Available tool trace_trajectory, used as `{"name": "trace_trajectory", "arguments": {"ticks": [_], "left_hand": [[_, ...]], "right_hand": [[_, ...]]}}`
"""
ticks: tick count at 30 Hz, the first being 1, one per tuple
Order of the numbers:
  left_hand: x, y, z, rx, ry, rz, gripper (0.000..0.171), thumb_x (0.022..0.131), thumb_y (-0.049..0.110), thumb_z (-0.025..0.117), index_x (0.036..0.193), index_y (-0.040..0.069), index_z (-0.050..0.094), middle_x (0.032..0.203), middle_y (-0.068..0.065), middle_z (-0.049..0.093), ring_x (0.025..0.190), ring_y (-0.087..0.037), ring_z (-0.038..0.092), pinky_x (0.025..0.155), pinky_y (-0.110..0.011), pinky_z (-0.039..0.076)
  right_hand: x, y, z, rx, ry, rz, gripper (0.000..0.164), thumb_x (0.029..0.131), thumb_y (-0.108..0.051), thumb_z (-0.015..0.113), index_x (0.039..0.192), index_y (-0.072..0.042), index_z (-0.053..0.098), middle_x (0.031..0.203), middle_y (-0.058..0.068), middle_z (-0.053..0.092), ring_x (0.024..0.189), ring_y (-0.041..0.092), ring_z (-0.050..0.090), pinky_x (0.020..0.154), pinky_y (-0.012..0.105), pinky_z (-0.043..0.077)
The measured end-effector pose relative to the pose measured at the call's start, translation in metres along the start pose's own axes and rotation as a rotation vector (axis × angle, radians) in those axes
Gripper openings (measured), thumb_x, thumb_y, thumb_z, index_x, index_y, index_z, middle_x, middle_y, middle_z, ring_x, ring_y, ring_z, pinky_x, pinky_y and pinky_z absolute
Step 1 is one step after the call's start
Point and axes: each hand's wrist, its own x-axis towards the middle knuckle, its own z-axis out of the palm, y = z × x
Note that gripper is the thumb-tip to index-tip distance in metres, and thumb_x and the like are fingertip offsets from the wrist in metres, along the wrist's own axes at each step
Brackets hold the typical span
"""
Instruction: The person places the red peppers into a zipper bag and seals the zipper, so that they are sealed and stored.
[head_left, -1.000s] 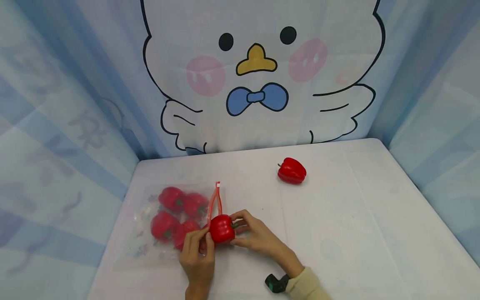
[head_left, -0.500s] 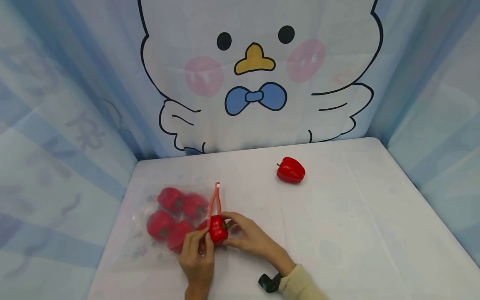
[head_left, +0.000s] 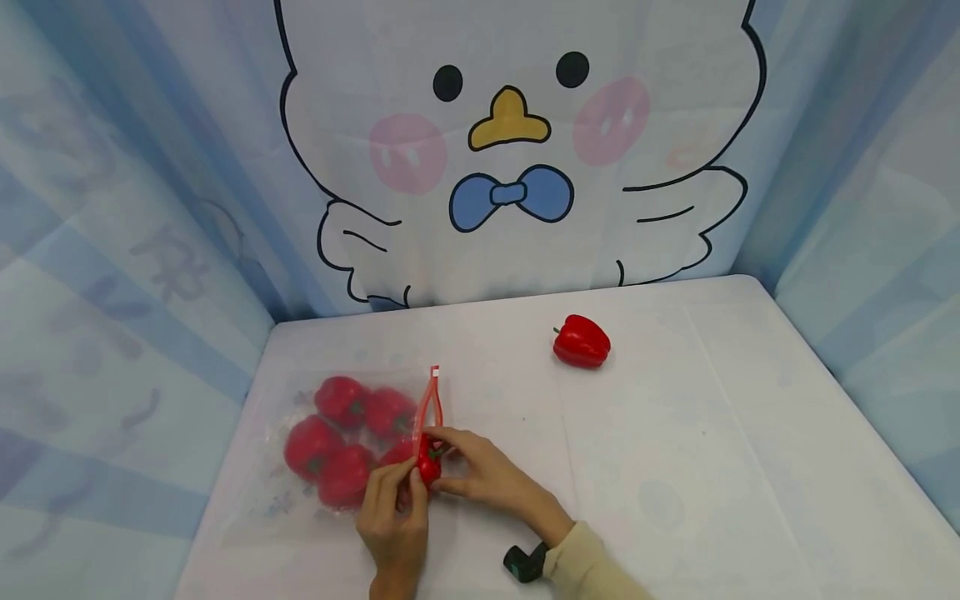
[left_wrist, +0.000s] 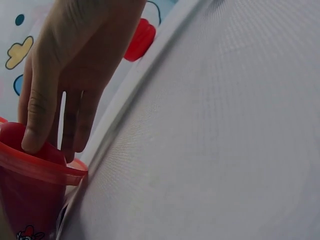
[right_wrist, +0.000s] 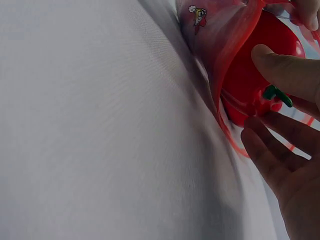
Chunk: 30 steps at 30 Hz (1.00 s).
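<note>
A clear zip bag (head_left: 281,518) with a red-edged mouth (head_left: 438,402) lies on the table's left side, several red bell peppers (head_left: 341,400) inside. My left hand (head_left: 393,517) pinches the near edge of its mouth between thumb and fingers. At the opening, my right hand (head_left: 491,475) holds another red bell pepper (right_wrist: 242,75), thumb on one side and fingers on the other. Most of that pepper sits within the red rim in the right wrist view, its green stem (right_wrist: 277,95) facing out toward the palm. Farther back lies a loose red bell pepper (head_left: 582,341).
The white table (head_left: 675,450) has blue curtains (head_left: 885,208) on both sides. Behind it hangs a cloth printed with a cartoon bird (head_left: 510,125). A small black device (head_left: 523,564) sits by the right sleeve (head_left: 588,567).
My right hand has moved left, carrying the bell pepper into the bag's mouth. The peppers on the bag's near side have shifted left. My left hand keeps its place on the rim.
</note>
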Motion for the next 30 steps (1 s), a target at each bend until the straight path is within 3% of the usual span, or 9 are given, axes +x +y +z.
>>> {"name": "trace_trajectory", "arguments": {"ticks": [5,13,20,24,30], "left_hand": [[0.002,0.001,0.001,-0.003,0.022,0.013,0.014,0.080,-0.008,0.072,0.093,-0.007,0.078,0.078,-0.017,0.065,0.060,-0.012,0.046,0.052,-0.018,0.036],[0.005,0.003,0.003,-0.011,0.058,0.034,0.013,0.078,-0.009,0.071,0.090,-0.007,0.077,0.076,-0.017,0.065,0.058,-0.012,0.046,0.050,-0.019,0.034],[0.004,0.001,0.004,-0.004,0.061,0.036,0.015,0.076,-0.010,0.072,0.090,-0.007,0.078,0.076,-0.017,0.065,0.058,-0.012,0.046,0.050,-0.018,0.034],[0.005,0.002,0.004,0.005,0.054,0.031,0.017,0.075,-0.012,0.072,0.090,-0.008,0.077,0.076,-0.018,0.065,0.058,-0.013,0.047,0.051,-0.018,0.034],[0.006,0.005,0.004,0.028,0.054,0.030,0.015,0.075,-0.010,0.071,0.089,-0.008,0.077,0.075,-0.019,0.066,0.059,-0.020,0.053,0.051,-0.022,0.038]], "right_hand": [[0.007,0.000,0.004,0.003,-0.006,-0.042,0.069,0.089,-0.009,0.081,0.151,-0.007,0.050,0.134,0.010,0.069,0.116,0.022,0.067,0.102,0.034,0.056],[0.017,-0.001,0.014,0.076,-0.034,0.049,0.061,0.089,-0.009,0.079,0.144,-0.011,0.052,0.129,0.007,0.070,0.104,0.014,0.066,0.094,0.025,0.055],[0.022,0.002,0.023,0.137,-0.041,0.058,0.052,0.088,-0.004,0.078,0.134,-0.008,0.053,0.117,0.011,0.074,0.092,0.009,0.068,0.083,0.019,0.056],[0.025,0.002,0.027,0.154,-0.036,0.049,0.045,0.089,-0.004,0.077,0.127,-0.006,0.055,0.112,0.014,0.075,0.092,0.007,0.070,0.083,0.019,0.057],[0.028,-0.001,0.033,0.219,-0.060,0.104,0.035,0.091,-0.003,0.073,0.122,-0.004,0.058,0.112,0.017,0.075,0.094,0.006,0.073,0.083,0.018,0.057]]}}
